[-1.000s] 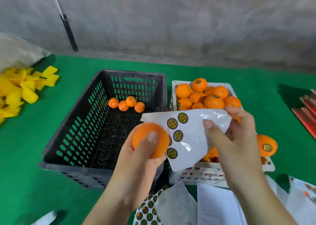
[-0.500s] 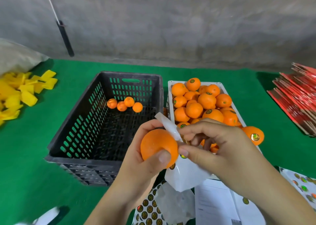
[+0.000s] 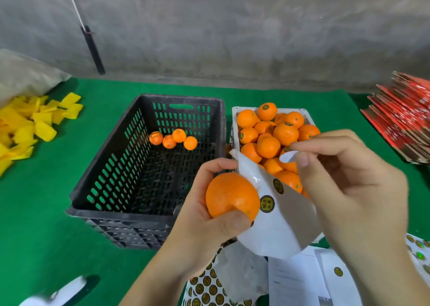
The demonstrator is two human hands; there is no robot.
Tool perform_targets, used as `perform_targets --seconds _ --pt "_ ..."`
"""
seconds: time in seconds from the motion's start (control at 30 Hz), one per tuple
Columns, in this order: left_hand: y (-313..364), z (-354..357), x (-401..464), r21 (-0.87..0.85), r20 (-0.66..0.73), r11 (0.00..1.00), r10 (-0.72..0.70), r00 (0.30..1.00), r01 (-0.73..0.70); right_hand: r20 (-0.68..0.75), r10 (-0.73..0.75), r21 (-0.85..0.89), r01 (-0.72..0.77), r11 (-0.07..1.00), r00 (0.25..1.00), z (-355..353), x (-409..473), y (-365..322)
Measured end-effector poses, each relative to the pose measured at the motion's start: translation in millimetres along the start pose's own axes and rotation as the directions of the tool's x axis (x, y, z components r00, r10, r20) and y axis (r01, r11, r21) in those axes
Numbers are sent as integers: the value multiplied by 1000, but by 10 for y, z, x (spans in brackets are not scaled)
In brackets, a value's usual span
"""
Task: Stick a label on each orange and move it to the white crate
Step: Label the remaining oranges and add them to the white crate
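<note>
Gripping the orange (image 3: 231, 195) in the left hand (image 3: 209, 203), with the sheet (image 3: 277, 215) tucked behind it, keeps labels near the peel. Right hand (image 3: 344, 189) at 3 o'clock pinches a peeled label (image 3: 288, 156), probably to stick next. White crate (image 3: 235, 110) at 1 o'clock is nearly full; black crate (image 3: 144, 166) holds four. Label's face is unreadable; the white crate's near wall is hidden.

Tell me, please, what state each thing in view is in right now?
left hand: grips the held orange and the sheet's edge.
held orange: no label showing.
label sheet: curled, two labels visible on it.
right hand: pinches a peeled label.
peeled label: off the sheet, not yet stuck.
white crate: heaped with oranges, several labelled.
black crate: holds four oranges.
</note>
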State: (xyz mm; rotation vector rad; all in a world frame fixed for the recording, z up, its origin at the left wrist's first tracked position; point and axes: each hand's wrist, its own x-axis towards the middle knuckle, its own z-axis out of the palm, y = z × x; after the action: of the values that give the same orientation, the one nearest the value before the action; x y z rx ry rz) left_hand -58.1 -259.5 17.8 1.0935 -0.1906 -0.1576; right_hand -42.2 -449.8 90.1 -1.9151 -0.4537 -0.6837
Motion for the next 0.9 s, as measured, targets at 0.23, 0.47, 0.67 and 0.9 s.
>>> perform_targets --seconds 0.23,0.47,0.67,0.9 --pt "-151 1 -38 27 54 999 -25 998 23 428 -201 -38 240 970 881 57 -211 147" --pt "-170 155 96 -316 -196 931 -253 947 183 553 -49 -209 196 958 832 76 -440 299" --pt "-238 -75 46 -516 65 734 -481 874 443 545 -154 -158 281 947 825 194 -617 435" --pt "-237 -256 305 -401 -454 911 -288 843 95 222 -155 -79 176 981 963 155 -505 812"
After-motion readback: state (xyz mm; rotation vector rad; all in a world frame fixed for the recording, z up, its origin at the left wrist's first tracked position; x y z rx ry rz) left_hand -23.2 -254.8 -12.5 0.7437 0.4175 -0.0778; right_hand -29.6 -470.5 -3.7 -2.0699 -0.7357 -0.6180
